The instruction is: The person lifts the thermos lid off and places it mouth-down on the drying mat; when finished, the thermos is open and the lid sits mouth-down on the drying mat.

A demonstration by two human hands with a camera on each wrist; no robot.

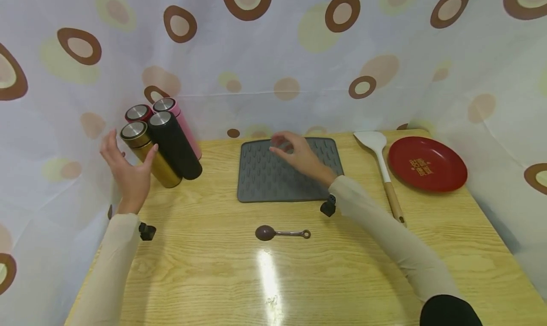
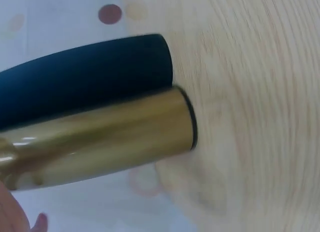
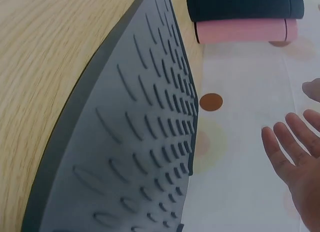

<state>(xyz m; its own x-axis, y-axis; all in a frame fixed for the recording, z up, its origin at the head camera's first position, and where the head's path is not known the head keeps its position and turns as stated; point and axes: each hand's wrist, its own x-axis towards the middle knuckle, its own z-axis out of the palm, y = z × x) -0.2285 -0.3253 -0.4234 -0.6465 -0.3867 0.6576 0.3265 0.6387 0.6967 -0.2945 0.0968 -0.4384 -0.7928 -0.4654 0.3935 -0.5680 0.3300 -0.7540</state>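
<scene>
My left hand (image 1: 131, 178) is at the gold thermos bottle (image 1: 160, 165), thumb and fingers spread apart on either side of its upper part. Beside the gold one stand a black bottle (image 1: 176, 146), a pink bottle (image 1: 189, 135) and a red bottle (image 1: 139, 112), mostly hidden behind the front ones. In the left wrist view the gold bottle (image 2: 115, 139) lies across the frame, with fingertips just showing at the lower left corner. Over the grey ridged mat (image 1: 265, 181), my right hand (image 1: 302, 158) hovers with loosely bent fingers and nothing in them.
A small purple-brown spoon (image 1: 266, 232) lies in front of the mat. To the right are a white spatula (image 1: 378, 148) with a wooden handle and a red oval plate (image 1: 444, 169). A patterned curtain (image 1: 273, 60) hangs behind the wooden table (image 1: 205, 269).
</scene>
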